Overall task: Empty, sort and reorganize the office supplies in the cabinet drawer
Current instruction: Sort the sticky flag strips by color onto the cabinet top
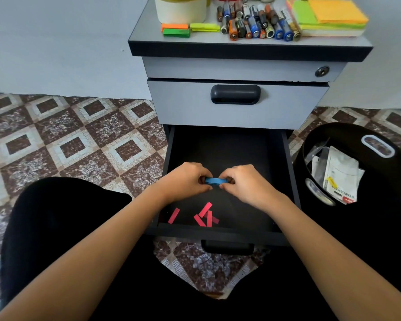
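Left hand (pixel 187 181) and right hand (pixel 245 183) are pinching, one at each end, a thin stack of blue paper strips (pixel 215 181) above the open black drawer (pixel 220 232), where loose red strips (pixel 204 215) are lying.

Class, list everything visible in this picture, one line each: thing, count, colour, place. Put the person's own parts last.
cabinet: one, grey and black, by the wall
drawer: one, black, lowest, pulled open
blue strips: one stack, blue, between both hands
red strips: about five, red, drawer floor, front
strip stacks: three, orange, green, yellow, cabinet top left
batteries: many, mixed, cabinet top middle
sticky notes: one pile, orange-green-yellow, cabinet top right
pot: one, white and gold, cabinet top
bin: one, black, floor, right of drawer
packaging: several, white, in bin
left hand: pinches blue strips' left end
right hand: pinches their right end
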Tool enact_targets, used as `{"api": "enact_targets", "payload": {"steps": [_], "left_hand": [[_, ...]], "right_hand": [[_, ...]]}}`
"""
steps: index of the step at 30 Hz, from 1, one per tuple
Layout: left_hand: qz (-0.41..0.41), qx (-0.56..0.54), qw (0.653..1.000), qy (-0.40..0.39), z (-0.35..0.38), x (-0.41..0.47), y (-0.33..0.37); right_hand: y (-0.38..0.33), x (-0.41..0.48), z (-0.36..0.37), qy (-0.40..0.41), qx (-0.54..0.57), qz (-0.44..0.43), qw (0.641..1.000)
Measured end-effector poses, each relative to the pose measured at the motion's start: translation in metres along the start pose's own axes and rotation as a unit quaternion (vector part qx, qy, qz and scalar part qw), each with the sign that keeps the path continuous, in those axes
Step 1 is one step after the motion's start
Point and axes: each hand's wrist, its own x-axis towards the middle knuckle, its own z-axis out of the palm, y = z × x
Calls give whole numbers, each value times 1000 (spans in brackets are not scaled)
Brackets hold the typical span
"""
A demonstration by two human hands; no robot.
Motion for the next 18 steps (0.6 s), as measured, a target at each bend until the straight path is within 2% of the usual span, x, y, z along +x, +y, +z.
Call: {"api": "enact_targets", "payload": {"steps": [10,13,15,16,18], "left_hand": [[17,-7,999,29,-1,-2,0],[22,-9,999,43,-1,-3,-2],[26,-12,998,62,0,-4,-2],[26,-15,997,76,0,-4,-2],[24,-21,994,103,1,-3,-2]], "right_hand": [[1,-1,-2,11,18,-29,999],[1,0,0,35,113,13,993],[1,0,1,45,276,74,957],[1,1,1,46,377,110,919],[0,0,1,34,546,172,819]]}}
